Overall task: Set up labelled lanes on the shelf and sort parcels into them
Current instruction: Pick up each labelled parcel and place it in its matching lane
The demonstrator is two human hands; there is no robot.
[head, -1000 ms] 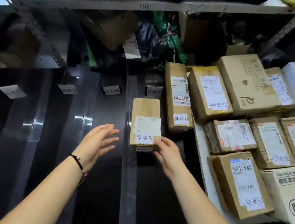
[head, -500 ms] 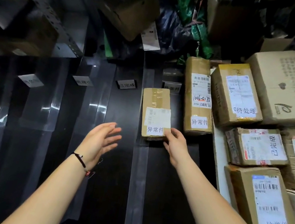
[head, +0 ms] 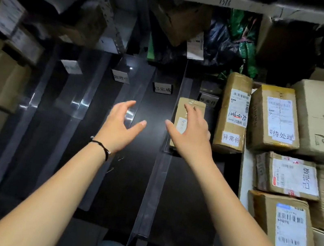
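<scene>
the step in hand looks like seating one parcel in its lane. the small brown taped cardboard parcel (head: 190, 107) lies on the dark shelf (head: 128, 192), in the lane just right of the long clear plastic divider strip (head: 151, 185). its far end is almost at the small lane tag reading 异常件 (head: 207, 101). the right hand (head: 192, 136) lies flat on top of it, fingers straight and reaching toward the far end, thumb out to the left, curled round nothing. the left hand (head: 121, 123) hovers over the neighbouring lane, the one with the small tag reading 已完成 (head: 162, 88). its fingers are loose and parted, and it holds nothing. just right of the parcel lies a longer brown carton with a handwritten 1006-0175 label (head: 233, 113), also marked 异常件.

the next move, as i judge it, calls for lifting the right hand clear without dragging the parcel askew against the divider. after that comes reading a sticker in the pile of brown cartons on the right (head: 289, 176) to choose the next lane.

a second ago the right hand's fingertips only touched the parcel's near end and its white sticker was in full view. now the hand covers most of that sticker. the left hand is much as it was, open and idle.
</scene>
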